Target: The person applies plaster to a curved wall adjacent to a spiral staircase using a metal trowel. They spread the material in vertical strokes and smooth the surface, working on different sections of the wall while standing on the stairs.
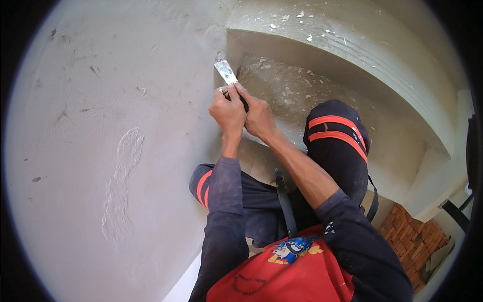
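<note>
A putty knife with a flat, whitish-smeared metal blade points up and to the left, its tip at the wall's corner by the step. My right hand is closed around its dark handle, with a finger stretched along toward the blade. Pressed beside it, my left hand is closed too, its thumb at the base of the blade. A small pale bit shows at the left fingers; what it is I cannot tell. The grey plastered wall fills the left side and has a rough raised patch.
Steps rise at the right, strewn with white flakes. My knees, in dark trousers with orange bands, are bent close to the wall and steps. Stacked reddish-brown bricks lie at the lower right, near a dark bar.
</note>
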### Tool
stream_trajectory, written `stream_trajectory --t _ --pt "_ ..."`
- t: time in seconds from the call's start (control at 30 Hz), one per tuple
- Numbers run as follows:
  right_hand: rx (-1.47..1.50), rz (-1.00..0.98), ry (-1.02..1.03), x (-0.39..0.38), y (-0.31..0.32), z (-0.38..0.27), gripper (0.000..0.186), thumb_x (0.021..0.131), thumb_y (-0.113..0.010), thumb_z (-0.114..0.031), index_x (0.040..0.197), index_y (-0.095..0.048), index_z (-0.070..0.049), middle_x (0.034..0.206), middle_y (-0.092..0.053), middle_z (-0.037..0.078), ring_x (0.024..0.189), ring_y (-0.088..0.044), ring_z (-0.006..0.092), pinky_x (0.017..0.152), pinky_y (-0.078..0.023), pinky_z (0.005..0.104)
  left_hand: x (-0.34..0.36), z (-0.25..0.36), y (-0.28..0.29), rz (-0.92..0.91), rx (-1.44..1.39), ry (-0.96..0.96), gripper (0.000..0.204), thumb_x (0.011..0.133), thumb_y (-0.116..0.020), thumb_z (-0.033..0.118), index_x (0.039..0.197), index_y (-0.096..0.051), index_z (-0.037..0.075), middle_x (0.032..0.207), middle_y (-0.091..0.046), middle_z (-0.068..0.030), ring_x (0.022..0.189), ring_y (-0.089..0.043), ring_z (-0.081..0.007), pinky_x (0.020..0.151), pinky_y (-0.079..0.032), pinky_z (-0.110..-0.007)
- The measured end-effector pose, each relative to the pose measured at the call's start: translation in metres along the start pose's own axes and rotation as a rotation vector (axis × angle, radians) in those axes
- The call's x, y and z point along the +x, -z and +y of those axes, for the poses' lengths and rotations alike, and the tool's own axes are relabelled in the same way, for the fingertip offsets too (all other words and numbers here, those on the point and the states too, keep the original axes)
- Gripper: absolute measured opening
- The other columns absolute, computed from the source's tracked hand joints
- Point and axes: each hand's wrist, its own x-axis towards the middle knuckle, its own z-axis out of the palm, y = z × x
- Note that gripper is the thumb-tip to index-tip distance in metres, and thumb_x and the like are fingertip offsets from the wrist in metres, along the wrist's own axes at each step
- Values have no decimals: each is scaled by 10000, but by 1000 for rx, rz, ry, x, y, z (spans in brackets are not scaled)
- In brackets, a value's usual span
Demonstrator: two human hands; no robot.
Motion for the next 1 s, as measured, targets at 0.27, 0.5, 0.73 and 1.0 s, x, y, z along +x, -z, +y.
stream_trajectory --t 0.27,0.5,0.73,1.0 --pt "-124 -43 -30 2 5 2 577 828 -546 -173 1387 -413 -215 748 -605 232 720 -613 414 653 -464 503 1 3 -4 11 -9 33 220 860 -616 191 758 -605 -4 619 -629 -144 528 -617 -284 501 -459 -378" --pt "66 -80 -138 5 9 -8 554 815 -584 -164 1354 -456 -176 876 -623 279 844 -622 423 713 -476 470 10 1 -2 -5 94 -77 231 833 -629 197 730 -629 -10 588 -628 -124 502 -613 -245 503 -463 -356" --pt "237 21 -183 3 -8 -26 543 811 -592 -181 1341 -471 -158 936 -606 310 922 -591 455 776 -469 467 24 22 25 -179 214 -28 241 832 -613 215 747 -655 -7 650 -644 -174 592 -639 -320 583 -484 -401" --pt "101 -140 -275 6 20 -41 514 844 -540 -173 1349 -447 -150 926 -614 298 930 -571 473 790 -457 490 19 32 23 -289 233 41 317 883 -519 205 707 -611 -42 629 -592 -248 618 -592 -431 601 -447 -487"
